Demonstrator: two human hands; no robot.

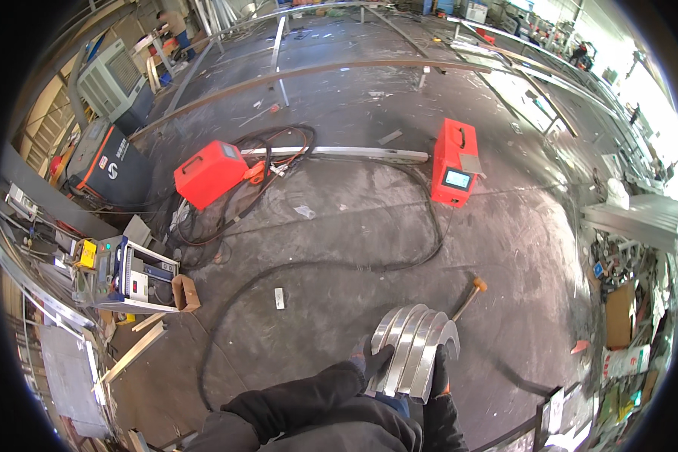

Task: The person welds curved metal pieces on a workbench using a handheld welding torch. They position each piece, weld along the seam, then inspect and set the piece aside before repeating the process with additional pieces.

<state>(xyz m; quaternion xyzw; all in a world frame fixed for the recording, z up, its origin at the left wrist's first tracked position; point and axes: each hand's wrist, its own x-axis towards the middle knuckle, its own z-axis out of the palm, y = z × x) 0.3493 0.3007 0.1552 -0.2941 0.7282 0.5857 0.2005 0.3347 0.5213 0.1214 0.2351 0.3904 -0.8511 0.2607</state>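
Observation:
A ribbed, arch-shaped bundle of shiny bent metal profiles (410,346) is held up in front of my body, over the dark floor. My left hand (374,358), in a dark glove, grips its left side, with the thumb on the outer face. My right hand (439,373), also gloved, is closed on its right side, fingers pointing up along the edge. Just beyond the bundle lies a mallet (471,297) with an orange head and a pale handle; the bundle hides the handle's near end.
A black hose (279,270) loops across the floor. Two red machine boxes, one left (207,175) and one right (452,166), stand farther off near a metal bar (354,153). An open equipment rack (147,279) is at left. Scrap and cardboard (620,313) pile up on the right. Another person (175,32) is far left.

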